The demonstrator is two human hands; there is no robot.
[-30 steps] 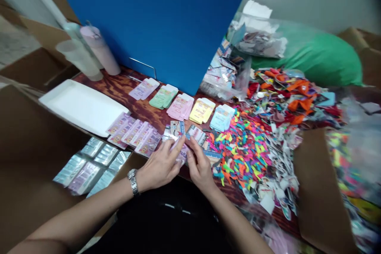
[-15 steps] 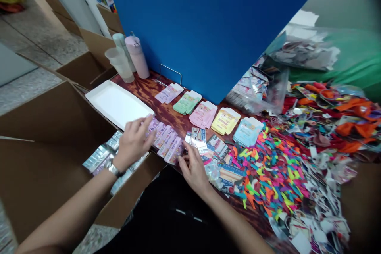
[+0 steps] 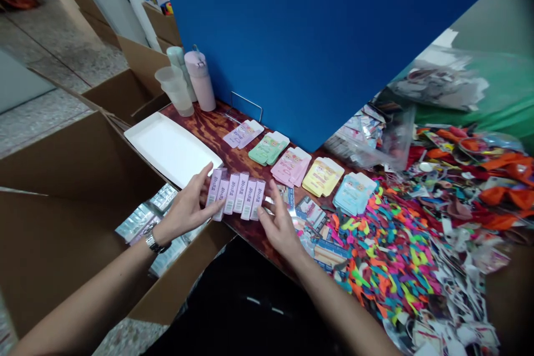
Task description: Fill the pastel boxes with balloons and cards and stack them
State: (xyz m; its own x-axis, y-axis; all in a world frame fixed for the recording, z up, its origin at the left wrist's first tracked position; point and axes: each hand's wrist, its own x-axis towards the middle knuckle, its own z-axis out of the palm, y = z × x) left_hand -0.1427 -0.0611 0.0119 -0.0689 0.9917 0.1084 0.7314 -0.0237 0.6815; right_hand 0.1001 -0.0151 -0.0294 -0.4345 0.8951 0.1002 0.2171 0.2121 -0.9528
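Both hands have spread open since the earlier frame, and the lilac cartons [image 3: 236, 196] now lie in a tight row on the wooden table [image 3: 206, 133]. From the head view, the left hand [image 3: 187, 206], open and gripping nothing, touches the row's left end; the open, empty right hand [image 3: 281, 228] sits just beside its right end, as though bracketing the row to keep it square.

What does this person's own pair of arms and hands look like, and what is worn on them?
The left forearm and right forearm are bare, with no sleeves showing. The left hand and right hand wear no gloves. A silver metal link-bracelet wristwatch sits on the left wrist; nothing shows on the right wrist.
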